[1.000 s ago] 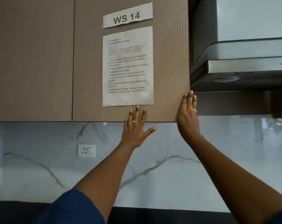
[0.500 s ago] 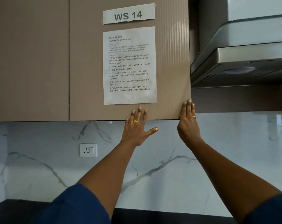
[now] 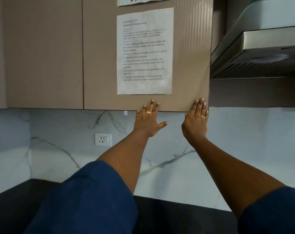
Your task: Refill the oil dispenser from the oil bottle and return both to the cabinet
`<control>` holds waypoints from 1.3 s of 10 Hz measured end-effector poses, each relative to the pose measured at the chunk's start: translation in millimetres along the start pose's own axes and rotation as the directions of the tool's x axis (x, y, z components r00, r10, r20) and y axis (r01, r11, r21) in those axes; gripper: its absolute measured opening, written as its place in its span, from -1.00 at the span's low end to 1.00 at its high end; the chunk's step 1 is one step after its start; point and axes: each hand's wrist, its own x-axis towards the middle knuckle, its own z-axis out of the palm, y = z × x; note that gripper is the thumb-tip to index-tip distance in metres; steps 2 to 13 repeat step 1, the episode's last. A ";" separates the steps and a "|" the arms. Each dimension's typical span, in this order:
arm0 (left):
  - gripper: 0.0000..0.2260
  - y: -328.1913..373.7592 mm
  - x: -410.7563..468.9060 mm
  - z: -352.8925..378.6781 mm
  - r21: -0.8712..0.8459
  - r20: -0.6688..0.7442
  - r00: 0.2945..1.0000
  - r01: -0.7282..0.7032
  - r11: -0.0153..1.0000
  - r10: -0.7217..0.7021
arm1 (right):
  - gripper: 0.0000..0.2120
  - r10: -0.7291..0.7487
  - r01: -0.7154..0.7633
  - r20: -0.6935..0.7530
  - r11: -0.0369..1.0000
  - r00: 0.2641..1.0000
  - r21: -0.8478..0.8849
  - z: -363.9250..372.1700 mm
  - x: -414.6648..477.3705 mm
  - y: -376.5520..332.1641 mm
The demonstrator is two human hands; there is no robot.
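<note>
At cabinet door [image 3: 190, 65] base | 2 flat: left hand [image 3: 148, 121], right hand [image 3: 195, 123]

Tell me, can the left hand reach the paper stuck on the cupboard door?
Probably yes. The left hand lies flat, fingers straight, on the cupboard door just below the paper, with nothing between them. The right hand rests at the door's lower corner, off to the side.

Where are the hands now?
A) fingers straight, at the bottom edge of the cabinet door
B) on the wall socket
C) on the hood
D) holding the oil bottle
A: left hand and right hand lie with straight fingers on the bottom edge of the door, below the sheet.
</note>
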 end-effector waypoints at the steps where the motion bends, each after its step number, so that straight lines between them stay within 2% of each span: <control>1: -0.40 -4.6 -18.2 0.3 -0.031 -0.022 0.998 0.054 0.998 -0.055 | -0.45 0.017 -0.019 0.072 0.999 0.997 0.035 -0.3 -11.5 -13.3; 13: -0.40 -4.6 -18.2 0.3 -0.031 -0.022 0.998 0.054 0.998 -0.055 | -0.45 0.017 -0.019 0.072 0.999 0.997 0.035 -0.3 -11.5 -13.3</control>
